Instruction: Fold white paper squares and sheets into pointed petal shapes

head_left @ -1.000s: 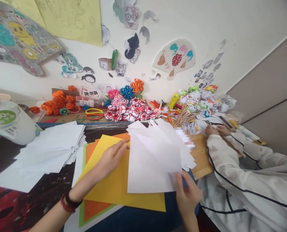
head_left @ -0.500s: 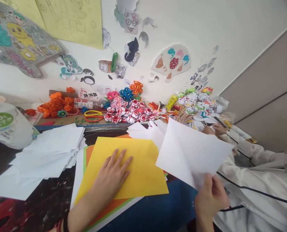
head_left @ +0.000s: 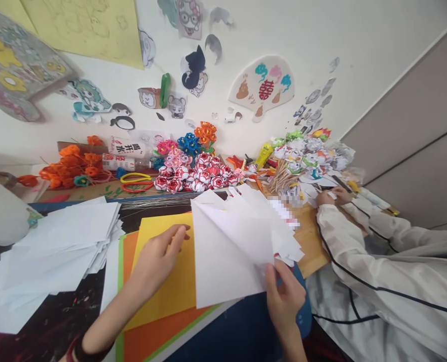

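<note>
A white sheet of paper (head_left: 227, 256), partly curled over, is pinched at its lower right corner by my right hand (head_left: 286, 294). It covers the right part of a yellow sheet (head_left: 166, 286). Over the yellow sheet's left part is my left hand (head_left: 163, 251), fingers bent and bunched toward the white sheet's left edge; whether anything is between them I cannot make out. Beneath the yellow sheet, orange paper (head_left: 144, 342) and green and white edges show.
Left of the coloured sheets lies a pile of white paper (head_left: 65, 226), with a white jug (head_left: 1, 211) behind it. Red and white paper flowers (head_left: 204, 173) line the wall. At the right, another person's white sleeve (head_left: 359, 256) reaches over the table.
The white sheet and my right hand have moved left, over the yellow sheet. My left hand has gone from lying flat with spread fingers to bent fingers. The view has shifted slightly.
</note>
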A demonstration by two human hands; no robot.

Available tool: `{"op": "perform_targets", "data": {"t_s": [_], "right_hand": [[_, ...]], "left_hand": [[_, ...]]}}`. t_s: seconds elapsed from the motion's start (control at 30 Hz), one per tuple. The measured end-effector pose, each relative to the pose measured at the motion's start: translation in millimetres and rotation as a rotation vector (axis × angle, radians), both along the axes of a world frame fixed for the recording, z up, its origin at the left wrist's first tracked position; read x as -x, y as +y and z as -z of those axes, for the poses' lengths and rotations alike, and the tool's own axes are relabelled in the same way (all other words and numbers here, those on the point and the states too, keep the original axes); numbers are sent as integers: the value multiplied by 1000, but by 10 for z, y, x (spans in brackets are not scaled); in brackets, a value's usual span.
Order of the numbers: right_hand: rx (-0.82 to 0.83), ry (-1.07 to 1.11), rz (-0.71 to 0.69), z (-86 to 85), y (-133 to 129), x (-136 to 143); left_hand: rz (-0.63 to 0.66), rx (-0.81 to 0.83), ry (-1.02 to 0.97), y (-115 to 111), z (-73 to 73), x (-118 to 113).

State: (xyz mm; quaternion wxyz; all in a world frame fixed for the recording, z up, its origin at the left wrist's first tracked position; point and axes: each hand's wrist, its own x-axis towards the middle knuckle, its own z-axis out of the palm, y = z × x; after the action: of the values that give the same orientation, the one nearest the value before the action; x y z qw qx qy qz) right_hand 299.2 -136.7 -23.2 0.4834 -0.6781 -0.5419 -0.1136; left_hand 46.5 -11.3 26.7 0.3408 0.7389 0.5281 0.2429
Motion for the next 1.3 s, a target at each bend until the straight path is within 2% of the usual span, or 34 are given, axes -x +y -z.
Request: {"op": "perform_targets", "data": {"t_s": [0.07, 0.2, 0.33, 0.47, 0.53, 0.6, 0.67, 0.77, 0.87, 0.93, 1.0, 1.17, 1.3], "right_hand": [[7, -18, -101, -20, 55, 69], [79, 82, -203, -11, 150, 138], [244, 222, -110, 3, 266, 52], [425, 363, -60, 44, 395, -17], [396, 302, -24, 68, 438, -1], [294, 137, -14, 78, 471, 22], [221, -106, -101, 63, 504, 27], [276, -459, -406, -11, 579, 5], [409, -634, -718, -105, 675, -12], [476, -685, -816, -146, 729, -14], [511, -711, -844, -152, 764, -17], [487, -711, -847, -61, 789, -34], [509, -705, -853, -22, 789, -50]], "left_hand": [[-38, 141, -124, 49, -14, 52], [-12, 223, -241, 79, 92, 99], [-21, 237, -247, 108, 189, 169], [-81, 159, -92, 119, 225, 216], [-110, 113, -7, 108, 243, 208], [-126, 90, 31, 95, 265, 193], [-132, 86, 33, 82, 282, 180], [-146, 69, 32, 66, 285, 178], [-151, 42, 48, 61, 272, 201], [-132, 23, 99, 78, 282, 234], [-60, -60, 155, 114, 312, 276], [139, -520, 413, 171, 351, 347], [205, -693, 496, 105, 304, 342]]}}
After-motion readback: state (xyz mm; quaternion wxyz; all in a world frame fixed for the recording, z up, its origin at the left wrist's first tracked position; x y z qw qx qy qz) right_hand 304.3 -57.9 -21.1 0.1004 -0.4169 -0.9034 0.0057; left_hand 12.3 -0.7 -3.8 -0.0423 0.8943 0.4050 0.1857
